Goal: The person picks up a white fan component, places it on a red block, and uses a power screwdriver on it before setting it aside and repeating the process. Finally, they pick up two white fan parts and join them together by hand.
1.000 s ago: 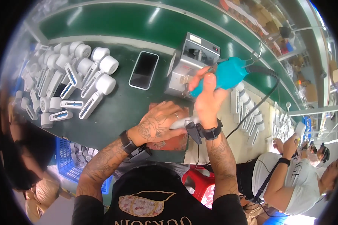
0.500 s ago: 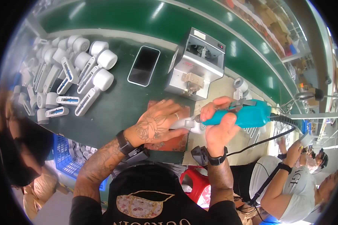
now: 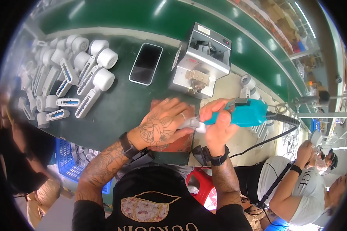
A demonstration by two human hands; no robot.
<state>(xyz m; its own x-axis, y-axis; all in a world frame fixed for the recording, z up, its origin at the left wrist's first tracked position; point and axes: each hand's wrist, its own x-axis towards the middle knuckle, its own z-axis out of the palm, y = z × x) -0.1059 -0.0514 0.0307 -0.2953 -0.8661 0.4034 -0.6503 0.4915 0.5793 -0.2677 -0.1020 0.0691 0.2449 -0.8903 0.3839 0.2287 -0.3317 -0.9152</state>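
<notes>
My right hand point(image 3: 220, 125) is wrapped round a teal electric screwdriver point(image 3: 247, 112), held nearly level with its tip pointing left. The tip meets a white plastic housing point(image 3: 192, 124), which my left hand point(image 3: 164, 122) grips from the left side. Much of this housing is covered by my fingers, so its full shape is hidden. Beneath the left hand lies a reddish-brown mat point(image 3: 173, 149) on the green bench. A black cable point(image 3: 285, 120) runs from the screwdriver's rear end.
Many white handheld housings point(image 3: 92, 86) are heaped at the left. A phone point(image 3: 145, 63) and a grey metal machine point(image 3: 201, 63) stand beyond my hands. More white parts point(image 3: 247, 81) lie at right. A blue crate point(image 3: 67, 159) sits below the bench; a co-worker point(image 3: 297, 184) is at right.
The screwdriver and my right hand have moved slightly left and up, still at the white housing. My left hand keeps its hold. The whole view has shifted a little.
</notes>
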